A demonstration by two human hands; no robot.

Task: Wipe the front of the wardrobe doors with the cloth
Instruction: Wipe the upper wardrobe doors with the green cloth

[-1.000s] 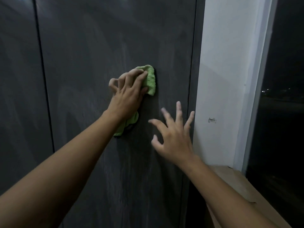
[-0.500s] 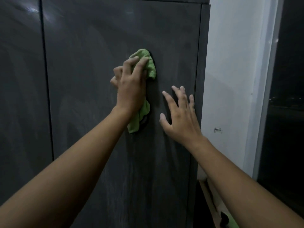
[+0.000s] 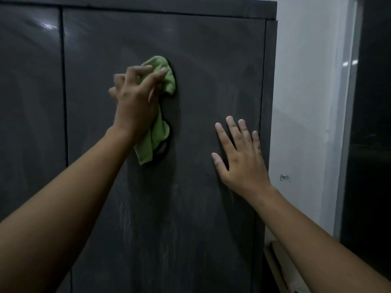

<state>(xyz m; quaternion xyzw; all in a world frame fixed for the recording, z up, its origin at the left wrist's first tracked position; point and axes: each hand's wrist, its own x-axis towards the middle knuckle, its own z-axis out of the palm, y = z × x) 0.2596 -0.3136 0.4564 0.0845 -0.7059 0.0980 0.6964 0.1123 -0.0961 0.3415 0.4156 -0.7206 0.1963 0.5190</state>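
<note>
**Left grip bunched on the cloth, high on the right-hand door**

My left grip is curled round the green cloth. The fingers bunch its top against the door and a loose tail hangs below my wrist. The cloth is pressed to the upper middle of the right-hand wardrobe door, not far beneath the top edge. My right grip holds nothing. Its fingers are straight and a little spread, and it lies flat against the same door near the right edge, well apart from the cloth.

To do this stroke well, I judge I should flatten more cloth under my palm, since a bunched wad only touches a narrow patch. Pale streaks show lower down the panel, so overlapping passes from the top downward, with even pressure, would suit. The flat right grip looks useful for steadying the door against my push. I'd want to shift it before wiping where it rests, or I may leave a print.

To the left, the neighbouring door lies across a thin seam, with a glint of reflected light near its top. Right of the wardrobe stands a white wall, then a dark window.
</note>
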